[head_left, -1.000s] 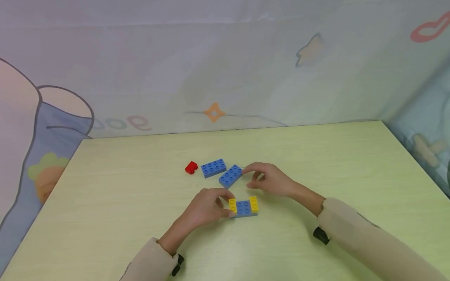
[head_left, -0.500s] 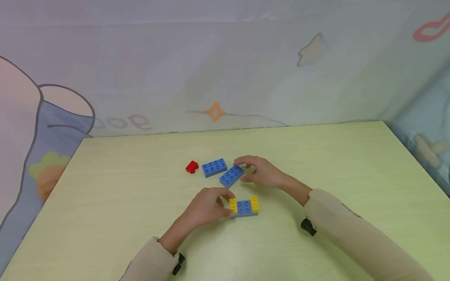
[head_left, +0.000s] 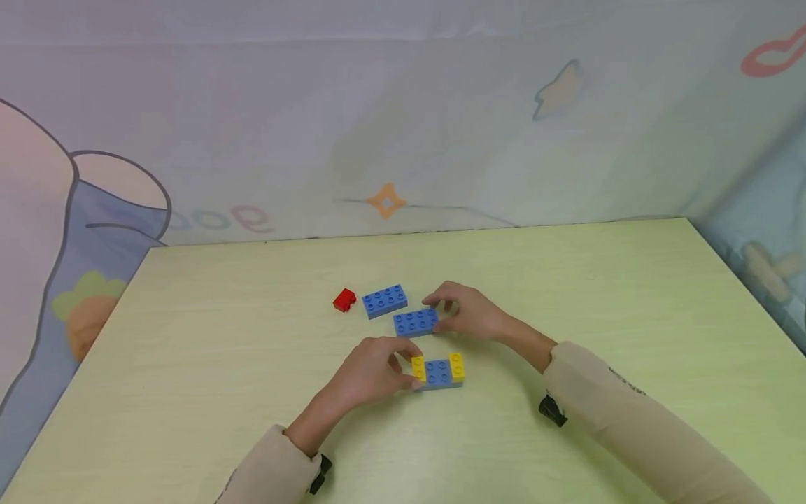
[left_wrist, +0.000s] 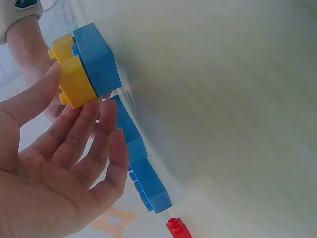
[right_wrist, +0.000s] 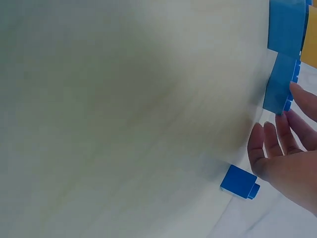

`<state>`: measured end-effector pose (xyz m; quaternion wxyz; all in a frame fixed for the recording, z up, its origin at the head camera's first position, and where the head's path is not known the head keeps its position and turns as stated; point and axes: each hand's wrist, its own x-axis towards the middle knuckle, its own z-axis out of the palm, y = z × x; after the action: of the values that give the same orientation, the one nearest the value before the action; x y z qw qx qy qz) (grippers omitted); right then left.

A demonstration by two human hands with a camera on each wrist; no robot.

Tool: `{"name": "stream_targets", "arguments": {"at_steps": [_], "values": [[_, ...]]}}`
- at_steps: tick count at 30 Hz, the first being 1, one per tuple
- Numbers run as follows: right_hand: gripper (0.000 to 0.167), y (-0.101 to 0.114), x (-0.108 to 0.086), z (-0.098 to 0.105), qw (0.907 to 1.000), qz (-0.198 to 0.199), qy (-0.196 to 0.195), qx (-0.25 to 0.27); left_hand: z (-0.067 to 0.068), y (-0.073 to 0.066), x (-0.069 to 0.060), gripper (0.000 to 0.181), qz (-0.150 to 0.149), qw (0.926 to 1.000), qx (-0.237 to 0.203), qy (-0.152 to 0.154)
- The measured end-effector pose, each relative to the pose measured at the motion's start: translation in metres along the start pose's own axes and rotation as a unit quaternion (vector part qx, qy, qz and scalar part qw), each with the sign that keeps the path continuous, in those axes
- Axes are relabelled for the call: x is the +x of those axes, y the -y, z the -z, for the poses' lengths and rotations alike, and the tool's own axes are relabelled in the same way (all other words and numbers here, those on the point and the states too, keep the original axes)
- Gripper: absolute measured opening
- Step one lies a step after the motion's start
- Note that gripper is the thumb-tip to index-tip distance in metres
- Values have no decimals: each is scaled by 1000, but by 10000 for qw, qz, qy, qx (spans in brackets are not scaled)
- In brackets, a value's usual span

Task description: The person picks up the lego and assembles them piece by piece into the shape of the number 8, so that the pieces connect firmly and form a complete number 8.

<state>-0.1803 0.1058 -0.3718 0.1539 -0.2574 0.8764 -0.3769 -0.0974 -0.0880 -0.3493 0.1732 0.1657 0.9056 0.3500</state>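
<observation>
My left hand [head_left: 374,371] pinches the left end of a building-block piece, a long blue brick [head_left: 437,372] with a yellow brick [head_left: 456,367] across each end. In the left wrist view, the thumb lies on the yellow brick [left_wrist: 77,82] and fingertips reach its other side. Behind that piece, my right hand [head_left: 469,313] holds the right end of a loose blue brick [head_left: 414,323] between thumb and fingers. Its thumb touches the blue brick [right_wrist: 281,82] in the right wrist view. A second loose blue brick [head_left: 385,302] lies just behind it.
A small red brick [head_left: 344,300] lies left of the blue ones. In the right wrist view a small blue brick [right_wrist: 239,182] stands beyond the right hand; the head view hides it. The pale table [head_left: 220,336] ends at a printed cloth backdrop [head_left: 264,126].
My right hand has come left to the nearer loose blue brick. That brick has turned from slanting to lying nearly sideways. The left hand keeps its grip without moving.
</observation>
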Motion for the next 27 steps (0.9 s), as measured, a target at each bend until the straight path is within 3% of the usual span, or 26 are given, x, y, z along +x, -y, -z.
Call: {"name": "stream_targets", "arguments": {"at_steps": [16,27], "values": [[31,1,-8,-9,9996,-176,-102,-220,-1,1,1,31,49,10000,-21,4],[32,1,-18,2,9999,-150,-32,-58,-1,1,2,30,-1,10000,-27,-4]]}}
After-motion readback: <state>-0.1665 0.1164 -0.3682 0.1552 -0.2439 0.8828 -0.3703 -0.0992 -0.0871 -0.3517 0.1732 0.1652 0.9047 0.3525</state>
